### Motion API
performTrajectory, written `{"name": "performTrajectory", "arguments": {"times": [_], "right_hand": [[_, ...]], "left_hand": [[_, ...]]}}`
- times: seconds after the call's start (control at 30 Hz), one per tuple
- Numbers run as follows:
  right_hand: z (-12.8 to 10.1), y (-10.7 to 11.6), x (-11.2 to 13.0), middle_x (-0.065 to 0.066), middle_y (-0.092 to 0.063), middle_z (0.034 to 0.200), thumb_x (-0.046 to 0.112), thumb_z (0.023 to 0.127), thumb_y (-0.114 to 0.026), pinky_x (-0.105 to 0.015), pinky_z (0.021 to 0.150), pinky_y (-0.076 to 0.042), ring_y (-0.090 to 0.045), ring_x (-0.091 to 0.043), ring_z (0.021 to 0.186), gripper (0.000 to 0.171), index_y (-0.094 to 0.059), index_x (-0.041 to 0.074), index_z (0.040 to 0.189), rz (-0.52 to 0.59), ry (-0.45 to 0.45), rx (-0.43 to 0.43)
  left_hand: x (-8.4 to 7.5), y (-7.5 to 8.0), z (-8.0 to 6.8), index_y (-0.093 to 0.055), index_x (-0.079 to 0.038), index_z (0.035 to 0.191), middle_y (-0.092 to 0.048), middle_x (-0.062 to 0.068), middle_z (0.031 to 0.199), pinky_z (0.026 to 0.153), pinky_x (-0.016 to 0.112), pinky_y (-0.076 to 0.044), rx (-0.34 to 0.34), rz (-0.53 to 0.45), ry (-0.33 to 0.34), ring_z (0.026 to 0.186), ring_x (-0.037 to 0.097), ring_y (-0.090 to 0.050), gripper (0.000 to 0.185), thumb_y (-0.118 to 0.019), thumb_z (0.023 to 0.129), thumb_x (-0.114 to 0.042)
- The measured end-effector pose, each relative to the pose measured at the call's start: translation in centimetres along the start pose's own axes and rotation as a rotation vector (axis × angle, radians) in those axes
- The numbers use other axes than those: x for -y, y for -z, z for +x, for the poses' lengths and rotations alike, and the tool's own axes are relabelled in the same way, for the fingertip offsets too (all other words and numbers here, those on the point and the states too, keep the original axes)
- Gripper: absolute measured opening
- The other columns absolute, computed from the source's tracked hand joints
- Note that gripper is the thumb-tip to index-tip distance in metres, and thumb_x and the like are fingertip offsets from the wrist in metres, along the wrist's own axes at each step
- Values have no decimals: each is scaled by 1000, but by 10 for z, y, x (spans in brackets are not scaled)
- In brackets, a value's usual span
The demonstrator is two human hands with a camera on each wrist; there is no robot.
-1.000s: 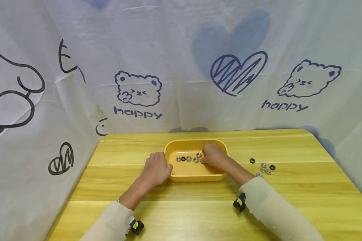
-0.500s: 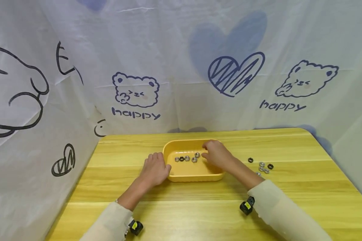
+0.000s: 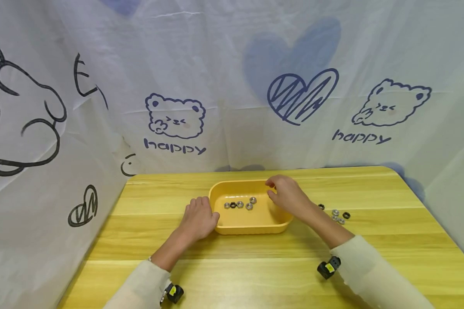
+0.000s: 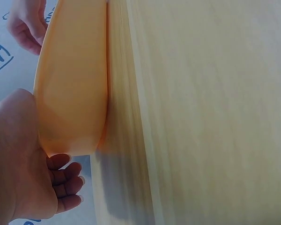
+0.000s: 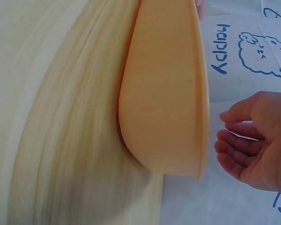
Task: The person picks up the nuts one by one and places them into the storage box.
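Note:
A yellow oval tray (image 3: 255, 225) stands mid-table with several small metal and black nuts (image 3: 239, 204) in its left half. My left hand (image 3: 200, 214) lies on the table, palm against the tray's left end, fingers relaxed; the left wrist view shows this left hand (image 4: 23, 164) beside the tray wall (image 4: 70, 84). My right hand (image 3: 280, 192) hovers over the tray's right rim, fingers loosely curled. In the right wrist view the right hand (image 5: 253, 140) holds nothing and is apart from the tray (image 5: 168, 93).
Several loose nuts (image 3: 338, 214) lie on the wooden table (image 3: 158, 240) right of the tray, behind my right forearm. A printed white cloth (image 3: 178, 120) hangs close behind and along the left side. The table's right corner is rounded.
My right hand has drawn back from the nuts in the tray's middle, up and to the right, to the right rim. The left hand and the tray have stayed put.

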State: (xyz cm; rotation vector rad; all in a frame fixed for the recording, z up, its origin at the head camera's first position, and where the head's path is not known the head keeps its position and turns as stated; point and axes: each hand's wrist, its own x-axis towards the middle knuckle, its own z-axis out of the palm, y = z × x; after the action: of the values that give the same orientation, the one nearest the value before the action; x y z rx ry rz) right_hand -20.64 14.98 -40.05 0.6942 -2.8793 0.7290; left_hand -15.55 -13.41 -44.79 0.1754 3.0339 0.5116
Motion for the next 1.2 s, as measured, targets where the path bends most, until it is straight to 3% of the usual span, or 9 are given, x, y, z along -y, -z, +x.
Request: {"name": "performTrajectory", "arguments": {"times": [0.63, 0.83, 1.2], "right_hand": [[-27, 14, -19, -17, -74, 117, 6, 93, -67, -46, 88, -59, -70, -32, 101, 29, -71, 0, 120, 47, -56, -34], [-33, 17, -30, -16, -74, 117, 7, 93, -69, -49, 89, -58, -68, -33, 102, 29, -71, 1, 121, 59, -38, -44], [-47, 24, -56, -20, -69, 126, 9, 97, -66, -54, 93, -55, -64, -37, 112, 35, -65, -1, 131, 105, -50, -38]], "left_hand": [[0, -1, -2, -50, 3, 112, -48, 15, 99, 83, 42, -34, -10, -7, 3, 91, 30, -39, 37, -50, 97, -30], [-1, -1, -2, -51, 4, 113, -49, 15, 100, 83, 41, -34, -10, -19, 3, 92, 30, -39, 38, -49, 97, -30], [2, -4, -1, -51, 4, 111, -49, 15, 97, 81, 40, -32, -11, -25, -10, 90, 30, -39, 36, -48, 96, -29]]}}
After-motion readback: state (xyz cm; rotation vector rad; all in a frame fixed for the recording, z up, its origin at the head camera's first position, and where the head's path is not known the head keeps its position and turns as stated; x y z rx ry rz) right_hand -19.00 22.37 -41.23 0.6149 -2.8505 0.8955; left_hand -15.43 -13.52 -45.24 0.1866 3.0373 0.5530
